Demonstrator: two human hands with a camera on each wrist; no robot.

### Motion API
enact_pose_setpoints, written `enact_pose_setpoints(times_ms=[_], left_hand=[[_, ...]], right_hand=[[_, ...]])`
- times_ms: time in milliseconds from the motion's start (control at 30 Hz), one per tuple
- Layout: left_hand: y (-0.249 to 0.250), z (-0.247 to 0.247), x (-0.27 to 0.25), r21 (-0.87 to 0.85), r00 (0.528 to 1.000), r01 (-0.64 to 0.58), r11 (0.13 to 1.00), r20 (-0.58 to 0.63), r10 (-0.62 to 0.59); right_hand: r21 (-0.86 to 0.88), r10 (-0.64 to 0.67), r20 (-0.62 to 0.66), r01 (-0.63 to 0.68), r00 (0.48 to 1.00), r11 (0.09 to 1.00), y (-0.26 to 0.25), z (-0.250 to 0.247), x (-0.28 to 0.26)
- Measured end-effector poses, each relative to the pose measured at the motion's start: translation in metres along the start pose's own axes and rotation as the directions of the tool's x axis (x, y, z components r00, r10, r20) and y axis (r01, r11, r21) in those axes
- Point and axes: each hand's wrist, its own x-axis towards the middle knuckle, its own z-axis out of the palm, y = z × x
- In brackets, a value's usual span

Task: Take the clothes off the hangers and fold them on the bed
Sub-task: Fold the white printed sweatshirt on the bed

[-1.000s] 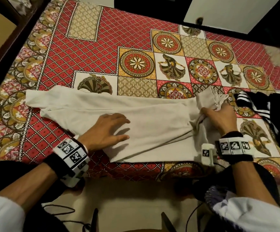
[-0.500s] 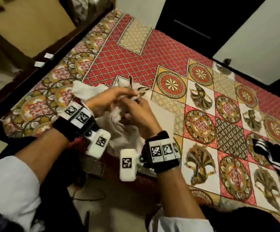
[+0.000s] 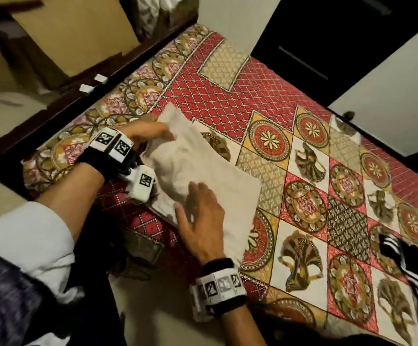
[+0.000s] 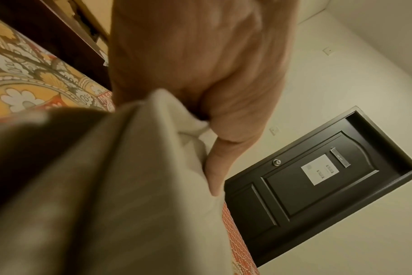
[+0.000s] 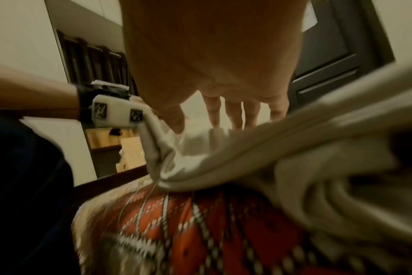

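A cream garment [image 3: 210, 171] lies folded into a rough rectangle on the left part of the patterned bedspread [image 3: 252, 91]. My left hand [image 3: 150, 132] holds its far left edge. In the left wrist view the fingers of my left hand [image 4: 207, 128] curl into the cream cloth [image 4: 129, 186] and the thumb presses on it. My right hand [image 3: 200, 211] rests flat on the near half of the garment, fingers spread. The right wrist view shows the straight fingers of my right hand [image 5: 233, 119] over the bunched cloth [image 5: 247, 158]. No hanger is in view.
A black garment with white stripes [image 3: 402, 255] lies at the bed's right edge. A dark wooden bed frame [image 3: 53, 106] runs along the left, with cardboard boxes [image 3: 73, 33] beyond it. A dark door [image 4: 318, 176] stands past the far side of the bed.
The garment lay stretched long across the bed; my right hand carried its right end over to the left hand. It is now a smaller folded shape, with the right hand flat on it.
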Motion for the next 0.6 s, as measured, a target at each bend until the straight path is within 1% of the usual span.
enact_pose_setpoints(times_ms=[67, 100, 133, 200, 267, 300, 367, 400, 433, 467, 500, 533, 600], left_hand=[[-0.001, -0.003, 0.001, -0.012, 0.998, -0.017, 1.0, -0.061, 0.016], [-0.007, -0.006, 0.004, -0.005, 0.995, 0.002, 1.0, -0.1, -0.003], [-0.012, -0.009, 0.005, 0.052, 0.989, 0.027, 0.998, -0.144, -0.019], [-0.022, -0.017, 0.004, 0.262, 0.979, 0.131, 0.956, -0.186, -0.083], [-0.026, -0.024, -0.001, 0.424, 0.972, 0.229, 0.876, -0.15, -0.181], [-0.028, -0.023, -0.004, 0.477, 0.968, 0.249, 0.843, -0.121, -0.218], [-0.03, -0.021, -0.01, 0.556, 0.964, 0.255, 0.792, -0.08, -0.254], [-0.03, -0.02, -0.012, 0.581, 0.965, 0.245, 0.776, -0.07, -0.252], [-0.033, -0.02, -0.01, 0.582, 0.962, 0.252, 0.773, -0.066, -0.264], [-0.033, -0.021, -0.009, 0.565, 0.965, 0.244, 0.788, -0.06, -0.256], [-0.032, -0.023, -0.005, 0.51, 0.972, 0.227, 0.83, -0.066, -0.226], [-0.029, -0.026, -0.006, 0.445, 0.983, 0.185, 0.876, -0.084, -0.165], [-0.026, -0.03, -0.003, 0.369, 0.984, 0.15, 0.917, -0.151, -0.1]], right_hand=[[-0.075, 0.003, 0.132, 0.007, 0.991, 0.997, 0.0, 0.015, -0.014], [-0.103, 0.008, 0.184, 0.011, 0.983, 0.995, -0.001, 0.022, -0.019], [-0.144, 0.007, 0.211, 0.024, 0.977, 0.989, -0.001, 0.028, -0.023], [-0.225, 0.002, 0.223, 0.05, 0.975, 0.973, -0.001, 0.036, -0.025], [-0.264, 0.024, 0.223, 0.037, 0.975, 0.964, -0.001, 0.039, -0.021], [-0.271, 0.034, 0.226, 0.029, 0.973, 0.962, -0.001, 0.039, -0.02], [-0.272, 0.048, 0.241, 0.02, 0.969, 0.962, -0.004, 0.038, -0.02], [-0.264, 0.049, 0.247, 0.019, 0.968, 0.964, -0.004, 0.038, -0.019], [-0.245, 0.048, 0.25, 0.015, 0.967, 0.969, -0.004, 0.036, -0.02], [-0.21, 0.046, 0.252, 0.008, 0.967, 0.978, -0.005, 0.032, -0.02], [-0.162, 0.041, 0.247, -0.001, 0.968, 0.987, -0.007, 0.028, -0.019], [-0.11, 0.038, 0.233, -0.012, 0.972, 0.994, -0.008, 0.021, -0.018], [-0.035, 0.064, 0.166, -0.059, 0.984, 0.998, -0.007, 0.008, -0.016]])
